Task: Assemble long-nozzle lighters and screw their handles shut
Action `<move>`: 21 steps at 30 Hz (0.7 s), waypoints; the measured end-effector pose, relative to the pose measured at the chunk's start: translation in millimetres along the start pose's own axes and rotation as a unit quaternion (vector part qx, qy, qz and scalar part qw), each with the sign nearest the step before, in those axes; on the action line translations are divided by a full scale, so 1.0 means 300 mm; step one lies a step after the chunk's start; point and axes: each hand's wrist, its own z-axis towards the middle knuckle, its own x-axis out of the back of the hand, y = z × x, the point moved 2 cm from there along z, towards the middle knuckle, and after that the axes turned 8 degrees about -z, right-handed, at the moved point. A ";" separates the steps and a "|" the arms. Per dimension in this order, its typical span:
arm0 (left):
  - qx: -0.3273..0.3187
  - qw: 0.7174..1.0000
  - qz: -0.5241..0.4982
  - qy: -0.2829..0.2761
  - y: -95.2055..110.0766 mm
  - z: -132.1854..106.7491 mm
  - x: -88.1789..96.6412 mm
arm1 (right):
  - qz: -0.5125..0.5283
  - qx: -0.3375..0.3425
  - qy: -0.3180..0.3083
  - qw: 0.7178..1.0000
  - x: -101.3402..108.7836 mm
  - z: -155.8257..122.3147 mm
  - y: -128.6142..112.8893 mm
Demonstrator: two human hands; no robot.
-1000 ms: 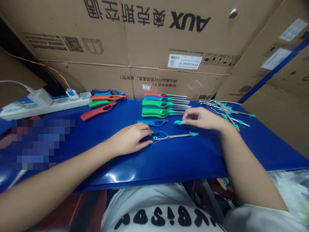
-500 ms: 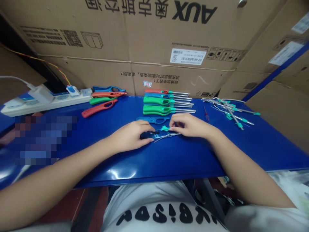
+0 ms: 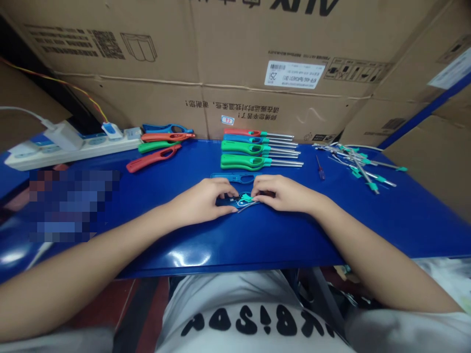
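My right fingers [image 3: 262,186] pinch a small green piece [image 3: 245,198] | my left fingers [image 3: 224,187] hold a blue lighter half [image 3: 232,203] on the counter [image 3: 257,240] | both are just in front of another blue half [image 3: 235,177]

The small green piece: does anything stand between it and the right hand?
Nothing visible stands between them: the right hand meets the green piece directly. The blue handle part lies farther back, and the left hand is on the opposite side.
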 end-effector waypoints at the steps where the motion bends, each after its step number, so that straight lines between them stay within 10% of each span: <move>1: 0.002 1.000 -0.001 0.000 0.001 0.000 0.001 | -0.005 0.000 -0.003 1.000 -0.002 0.001 -0.003; 21: 0.012 1.000 -0.023 0.011 -0.011 0.007 -0.005 | -0.141 0.011 -0.031 0.989 -0.014 0.005 -0.062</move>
